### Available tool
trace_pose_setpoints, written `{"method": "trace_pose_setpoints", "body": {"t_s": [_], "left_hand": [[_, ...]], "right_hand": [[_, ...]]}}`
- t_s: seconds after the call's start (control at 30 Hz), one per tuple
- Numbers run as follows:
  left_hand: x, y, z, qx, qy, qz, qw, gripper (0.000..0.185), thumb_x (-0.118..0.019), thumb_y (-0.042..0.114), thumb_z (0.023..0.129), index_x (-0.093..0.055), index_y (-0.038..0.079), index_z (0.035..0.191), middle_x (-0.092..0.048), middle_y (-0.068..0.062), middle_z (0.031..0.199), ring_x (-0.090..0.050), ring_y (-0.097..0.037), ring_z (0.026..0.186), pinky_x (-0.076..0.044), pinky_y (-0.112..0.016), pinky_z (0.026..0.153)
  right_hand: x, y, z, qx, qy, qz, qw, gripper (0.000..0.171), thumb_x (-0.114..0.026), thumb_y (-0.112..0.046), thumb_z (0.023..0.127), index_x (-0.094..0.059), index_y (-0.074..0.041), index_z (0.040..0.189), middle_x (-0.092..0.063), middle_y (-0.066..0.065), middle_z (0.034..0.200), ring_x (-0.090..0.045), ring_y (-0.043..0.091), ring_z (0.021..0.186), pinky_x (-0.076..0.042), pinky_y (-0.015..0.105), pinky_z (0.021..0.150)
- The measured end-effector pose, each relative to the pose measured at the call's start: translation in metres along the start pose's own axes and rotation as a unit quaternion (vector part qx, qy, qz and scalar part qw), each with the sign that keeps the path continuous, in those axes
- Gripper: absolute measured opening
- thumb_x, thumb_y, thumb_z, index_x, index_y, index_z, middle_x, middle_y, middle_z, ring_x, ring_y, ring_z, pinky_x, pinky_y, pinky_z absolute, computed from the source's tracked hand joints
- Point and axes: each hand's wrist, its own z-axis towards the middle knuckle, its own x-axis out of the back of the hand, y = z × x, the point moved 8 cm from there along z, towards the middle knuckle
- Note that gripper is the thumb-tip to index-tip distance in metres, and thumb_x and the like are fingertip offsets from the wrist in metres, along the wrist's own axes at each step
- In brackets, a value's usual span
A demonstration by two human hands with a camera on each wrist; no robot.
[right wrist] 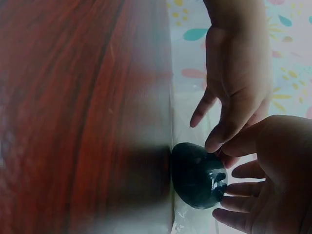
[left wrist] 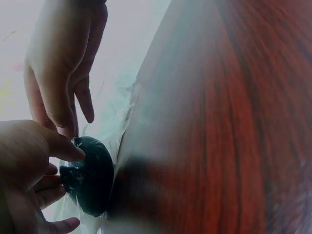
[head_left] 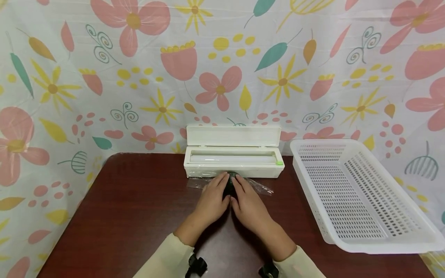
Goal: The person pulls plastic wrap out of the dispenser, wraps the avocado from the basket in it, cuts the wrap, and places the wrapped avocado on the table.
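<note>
The glossy dark-green rounded object (right wrist: 197,176), probably firm and slippery, is best cupped at left and right, where it is touched by left hand (head_left: 210,199) and right hand (head_left: 251,204), fingers loosely extended.

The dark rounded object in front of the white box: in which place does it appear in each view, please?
Head: dark rounded object near the centre, below the middle, just in front of the white box.
Left wrist: dark rounded object at lower left.
Right wrist: dark rounded object below the middle, right of centre.
Shared landmark: the reddish-brown table.
</note>
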Motion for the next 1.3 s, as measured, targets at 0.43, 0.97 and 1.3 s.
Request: {"method": "trace_pose_setpoints", "body": {"t_s": [0.43, 0.97, 1.3], "left_hand": [[0.004, -0.007, 0.005, -0.019, -0.034, -0.006, 0.9992, 0.072, -0.068, 0.022, 0.097, -0.032, 0.009, 0.159, -0.033, -0.007, 0.165, -0.036, -0.031, 0.15, -0.04, -0.065, 0.109], [0.012, -0.004, 0.019, -0.02, -0.053, -0.013, 0.9983, 0.067, -0.074, 0.016, 0.093, -0.045, 0.005, 0.152, -0.044, -0.011, 0.156, -0.045, -0.034, 0.143, -0.044, -0.052, 0.112], [0.013, -0.001, 0.023, -0.031, -0.017, 0.035, 0.9988, 0.066, -0.078, 0.017, 0.089, -0.05, 0.003, 0.147, -0.051, -0.01, 0.15, -0.049, -0.03, 0.14, -0.046, -0.049, 0.11]], "right_hand": [[0.001, 0.004, 0.003, 0.05, -0.006, -0.056, 0.997, 0.068, -0.072, -0.017, 0.093, -0.042, 0.0, 0.152, -0.038, 0.02, 0.16, -0.042, 0.037, 0.145, -0.043, 0.054, 0.113], [-0.003, 0.008, 0.006, 0.063, -0.005, -0.04, 0.997, 0.071, -0.073, -0.016, 0.093, -0.04, 0.001, 0.153, -0.036, 0.022, 0.16, -0.039, 0.039, 0.147, -0.04, 0.054, 0.115], [-0.002, 0.005, 0.009, 0.088, 0.02, -0.047, 0.995, 0.069, -0.074, -0.009, 0.09, -0.042, 0.006, 0.15, -0.04, 0.025, 0.156, -0.042, 0.039, 0.144, -0.044, 0.051, 0.113]]}}
